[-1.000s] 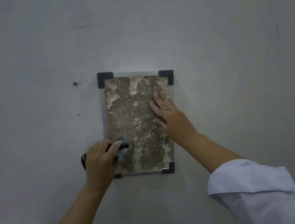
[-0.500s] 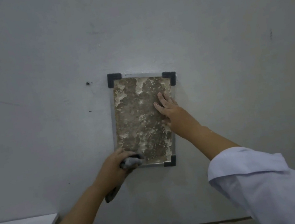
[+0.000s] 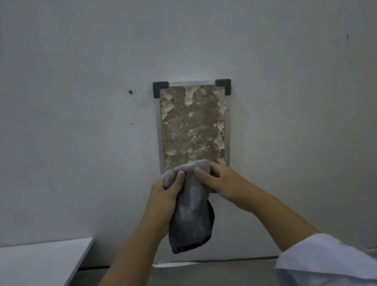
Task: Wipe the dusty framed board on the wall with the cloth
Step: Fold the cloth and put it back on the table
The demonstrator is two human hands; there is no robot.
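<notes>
A small framed board (image 3: 193, 127) hangs on the grey wall, with black corner caps and a brown, patchy, dusty face. In front of its lower edge both hands hold a grey cloth (image 3: 190, 213), which hangs down below them. My left hand (image 3: 164, 196) grips the cloth's upper left part, thumb over the fabric. My right hand (image 3: 224, 181) pinches its upper right part. The cloth and hands hide the board's bottom edge and lower corners.
A white table (image 3: 25, 277) stands at the lower left, its corner near my left forearm. The wall (image 3: 53, 115) is bare apart from a small dark hole left of the board. A floor seam runs along the wall's base.
My right hand has left the board's face and come down to the cloth. My left hand has lifted the cloth off the board, and both hands now hold it together below the board.
</notes>
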